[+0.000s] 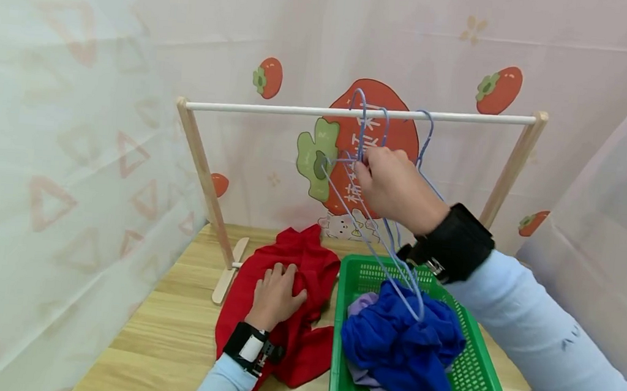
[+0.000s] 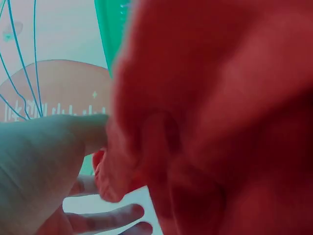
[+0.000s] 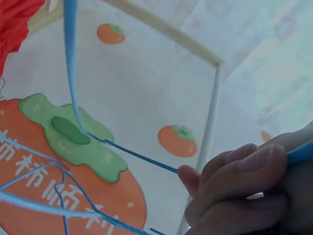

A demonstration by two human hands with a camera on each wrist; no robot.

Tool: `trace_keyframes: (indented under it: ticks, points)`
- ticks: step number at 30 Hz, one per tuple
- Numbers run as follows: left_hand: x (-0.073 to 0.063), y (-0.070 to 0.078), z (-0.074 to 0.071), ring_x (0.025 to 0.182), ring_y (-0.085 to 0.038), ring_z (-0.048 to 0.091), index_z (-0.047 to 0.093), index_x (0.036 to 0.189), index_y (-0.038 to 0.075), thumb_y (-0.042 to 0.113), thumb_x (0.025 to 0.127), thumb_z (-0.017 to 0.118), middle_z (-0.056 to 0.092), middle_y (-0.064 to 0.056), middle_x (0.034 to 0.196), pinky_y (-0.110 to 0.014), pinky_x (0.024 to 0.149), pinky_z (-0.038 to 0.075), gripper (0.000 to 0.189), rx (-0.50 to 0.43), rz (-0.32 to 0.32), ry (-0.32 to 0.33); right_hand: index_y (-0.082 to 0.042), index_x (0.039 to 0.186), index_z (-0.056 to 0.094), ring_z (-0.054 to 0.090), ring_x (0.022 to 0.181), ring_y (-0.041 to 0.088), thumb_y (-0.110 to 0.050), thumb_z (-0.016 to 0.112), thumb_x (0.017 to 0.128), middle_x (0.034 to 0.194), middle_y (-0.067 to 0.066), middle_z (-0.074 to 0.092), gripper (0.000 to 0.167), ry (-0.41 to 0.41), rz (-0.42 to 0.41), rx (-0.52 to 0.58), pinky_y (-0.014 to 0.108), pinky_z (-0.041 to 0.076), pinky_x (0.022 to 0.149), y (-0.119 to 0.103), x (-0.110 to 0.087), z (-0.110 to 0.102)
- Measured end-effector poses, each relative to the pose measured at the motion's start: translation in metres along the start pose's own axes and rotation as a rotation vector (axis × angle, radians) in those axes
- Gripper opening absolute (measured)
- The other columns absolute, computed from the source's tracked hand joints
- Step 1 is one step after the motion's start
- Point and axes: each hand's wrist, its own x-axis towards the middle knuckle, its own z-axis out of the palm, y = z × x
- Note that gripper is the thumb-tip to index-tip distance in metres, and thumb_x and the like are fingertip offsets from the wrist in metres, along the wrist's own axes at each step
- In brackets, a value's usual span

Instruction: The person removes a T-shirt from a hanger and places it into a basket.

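Note:
My right hand [image 1: 394, 180] grips a light blue wire hanger [image 1: 370, 249] by the neck, just below its hook. That hook reaches up to the white rod; whether it bears on the rod I cannot tell. In the right wrist view the curled fingers [image 3: 234, 181] close around the hanger's wire [image 3: 142, 156]. A red garment [image 1: 308, 262] lies crumpled on the table at the left, and my left hand [image 1: 276, 297] rests on it with the fingers spread loosely. Seen from the left wrist, thumb and fingers stand apart beside the red cloth [image 2: 195, 98].
Two more blue hangers [image 1: 428, 131] hang from the rack's white rod [image 1: 276, 109], behind my right hand. A green basket [image 1: 338, 345] holds blue cloth [image 1: 401, 343] and purple cloth [image 1: 362, 304]. The rack's wooden foot [image 1: 230, 272] stands left of the red garment. Printed curtains surround the table.

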Motion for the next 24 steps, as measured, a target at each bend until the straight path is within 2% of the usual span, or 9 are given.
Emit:
trace_keyframes:
  ticks: [3, 7, 9, 12, 15, 19, 20, 22, 24]
  points:
    - [-0.001, -0.008, 0.001, 0.124, -0.046, 0.053, 0.059, 0.14, 0.006, 0.038, 0.092, 0.076, 0.054, -0.026, 0.139, -0.066, 0.096, 0.046, 0.06, -0.001, -0.022, -0.038, -0.002, 0.105, 0.059, 0.049, 0.057, 0.023, -0.023, 0.041, 0.113, 0.074, 0.008, 0.047, 0.029, 0.01, 0.04, 0.017, 0.029, 0.037, 0.052, 0.002, 0.021, 0.007]
    - [0.0, -0.023, 0.001, 0.147, -0.055, 0.032, 0.05, 0.151, 0.009, 0.046, 0.087, 0.079, 0.037, -0.03, 0.157, -0.078, 0.111, 0.03, 0.08, -0.031, -0.106, -0.093, -0.003, 0.103, 0.059, 0.047, 0.059, 0.023, -0.026, 0.043, 0.114, 0.074, 0.007, 0.046, 0.03, 0.025, 0.066, -0.023, 0.031, 0.035, 0.054, 0.014, 0.042, 0.024]
    - [0.0, -0.031, 0.001, 0.153, -0.06, 0.021, 0.042, 0.158, 0.009, 0.051, 0.085, 0.079, 0.026, -0.032, 0.165, -0.084, 0.114, 0.022, 0.092, -0.04, -0.152, -0.122, -0.004, 0.102, 0.06, 0.047, 0.058, 0.022, -0.028, 0.044, 0.114, 0.072, 0.006, 0.045, 0.031, 0.016, 0.082, -0.042, 0.032, 0.033, 0.053, 0.02, 0.047, 0.03]
    - [-0.002, -0.042, -0.001, 0.155, -0.065, 0.012, 0.032, 0.164, 0.01, 0.059, 0.083, 0.078, 0.015, -0.034, 0.17, -0.088, 0.112, 0.017, 0.106, -0.054, -0.202, -0.165, -0.005, 0.113, 0.061, 0.05, 0.059, 0.024, -0.033, 0.046, 0.113, 0.073, 0.007, 0.049, 0.032, -0.012, 0.11, -0.038, 0.032, 0.034, 0.053, 0.026, 0.045, 0.032]
    - [-0.006, -0.052, -0.003, 0.154, -0.067, 0.01, 0.026, 0.167, 0.011, 0.067, 0.082, 0.076, 0.009, -0.034, 0.172, -0.089, 0.111, 0.018, 0.113, -0.068, -0.233, -0.209, -0.002, 0.134, 0.056, 0.057, 0.066, 0.026, -0.039, 0.05, 0.111, 0.082, 0.011, 0.06, 0.043, 0.01, 0.101, -0.109, 0.033, 0.042, 0.056, 0.017, 0.027, 0.022]
    - [-0.012, -0.064, -0.008, 0.153, -0.069, 0.01, 0.02, 0.169, 0.013, 0.074, 0.081, 0.072, 0.004, -0.035, 0.172, -0.09, 0.109, 0.021, 0.12, -0.086, -0.263, -0.265, -0.002, 0.14, 0.055, 0.066, 0.076, 0.027, -0.038, 0.062, 0.105, 0.1, 0.012, 0.071, 0.051, 0.121, -0.054, -0.268, 0.037, 0.053, 0.06, -0.021, -0.018, 0.011]
    - [-0.013, -0.067, -0.01, 0.153, -0.069, 0.011, 0.019, 0.169, 0.012, 0.075, 0.081, 0.072, 0.004, -0.036, 0.172, -0.09, 0.108, 0.022, 0.12, -0.091, -0.264, -0.274, -0.004, 0.141, 0.057, 0.068, 0.081, 0.025, -0.038, 0.064, 0.104, 0.107, 0.01, 0.073, 0.05, 0.121, -0.099, -0.293, 0.037, 0.055, 0.062, -0.033, -0.03, 0.012]
    - [-0.013, -0.071, -0.009, 0.152, -0.069, 0.011, 0.017, 0.17, 0.011, 0.076, 0.081, 0.07, 0.003, -0.037, 0.171, -0.089, 0.107, 0.024, 0.122, -0.098, -0.269, -0.295, -0.011, 0.137, 0.062, 0.07, 0.084, 0.022, -0.039, 0.069, 0.101, 0.115, 0.007, 0.074, 0.047, 0.05, -0.183, -0.323, 0.035, 0.057, 0.062, -0.054, -0.049, 0.021]
    - [-0.014, -0.073, -0.005, 0.152, -0.07, 0.011, 0.016, 0.17, 0.009, 0.076, 0.081, 0.069, 0.003, -0.039, 0.17, -0.089, 0.107, 0.026, 0.123, -0.11, -0.272, -0.312, -0.017, 0.139, 0.063, 0.071, 0.089, 0.019, -0.046, 0.072, 0.098, 0.12, 0.004, 0.073, 0.051, -0.095, -0.246, -0.365, 0.031, 0.057, 0.063, -0.067, -0.06, 0.042]
